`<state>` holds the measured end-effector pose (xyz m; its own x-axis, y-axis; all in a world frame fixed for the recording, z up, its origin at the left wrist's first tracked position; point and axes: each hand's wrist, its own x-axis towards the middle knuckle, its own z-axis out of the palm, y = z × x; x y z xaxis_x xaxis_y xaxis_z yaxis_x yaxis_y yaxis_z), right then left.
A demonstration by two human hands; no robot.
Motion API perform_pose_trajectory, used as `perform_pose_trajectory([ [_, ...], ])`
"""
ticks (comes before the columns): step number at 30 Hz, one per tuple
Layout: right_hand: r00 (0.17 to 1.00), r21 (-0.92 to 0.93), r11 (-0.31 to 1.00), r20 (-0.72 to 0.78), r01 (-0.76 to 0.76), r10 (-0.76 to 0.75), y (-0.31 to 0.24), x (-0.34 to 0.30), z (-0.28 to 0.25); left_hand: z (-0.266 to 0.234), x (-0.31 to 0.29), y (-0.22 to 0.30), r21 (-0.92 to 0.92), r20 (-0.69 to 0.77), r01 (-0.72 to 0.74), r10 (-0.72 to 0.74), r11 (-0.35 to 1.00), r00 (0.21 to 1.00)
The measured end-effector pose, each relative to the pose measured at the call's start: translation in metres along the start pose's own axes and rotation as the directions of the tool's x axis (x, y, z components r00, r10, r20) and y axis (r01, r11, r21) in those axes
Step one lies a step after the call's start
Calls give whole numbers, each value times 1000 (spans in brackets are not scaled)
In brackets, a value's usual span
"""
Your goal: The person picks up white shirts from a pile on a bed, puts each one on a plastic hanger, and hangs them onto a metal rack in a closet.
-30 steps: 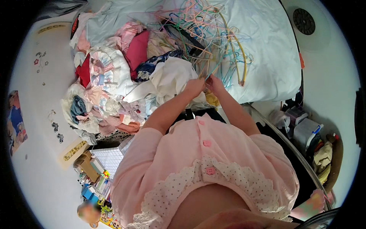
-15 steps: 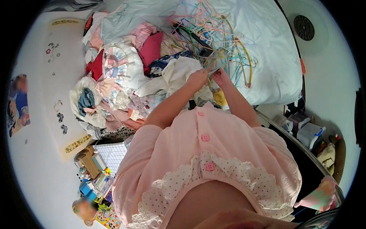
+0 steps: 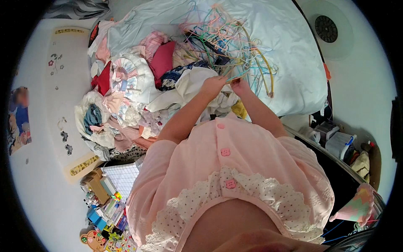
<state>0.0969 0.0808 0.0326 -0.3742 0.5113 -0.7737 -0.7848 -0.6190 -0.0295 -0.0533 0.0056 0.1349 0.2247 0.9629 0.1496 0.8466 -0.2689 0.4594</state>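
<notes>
Both hands meet over the near edge of the bed, at a thin blue-green clothes hanger. My left hand is closed on its left part, and the fingers of my right hand are closed on it just beside. The fingertips and much of the hanger's outline are hard to make out. Under and left of my left hand lies a crumpled white garment. Beyond my hands spreads a tangled heap of coloured hangers, pink, green, blue and yellowish. A yellow cloth shows below my right wrist.
A large heap of clothes covers the bed's left side, with a ruffled white dress, a dark pink garment and a red one. The pale blue bedsheet extends right. Grey boxes stand beyond the bed's right edge.
The hanger between my hands now lies flatter, its right end lower than before. Both hands stay close together in nearly the same place. The whole view has shifted slightly.
</notes>
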Motion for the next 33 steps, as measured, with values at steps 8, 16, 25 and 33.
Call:
perform_pose_trajectory([
  [8, 935, -54, 986, -312, 158, -167, -36, -16, 13, -3, -9, -2, -108, 138, 199, -184, 974, 973],
  [16, 925, -378, 925, -332, 47, -183, -38, -26, -27, -12, 8, 6, -251, -49, 52, -66, 967, 997],
  [25, 939, -585, 802, -195, 120, -283, -73, -27, -35, -66, 23, 17, -200, -86, -141, 126, 970, 988],
  [33, 930, -577, 812, -244, 87, -273, -92, -37, -59, -111, 0, -31, -663, -46, 301, -440, 685, 897],
])
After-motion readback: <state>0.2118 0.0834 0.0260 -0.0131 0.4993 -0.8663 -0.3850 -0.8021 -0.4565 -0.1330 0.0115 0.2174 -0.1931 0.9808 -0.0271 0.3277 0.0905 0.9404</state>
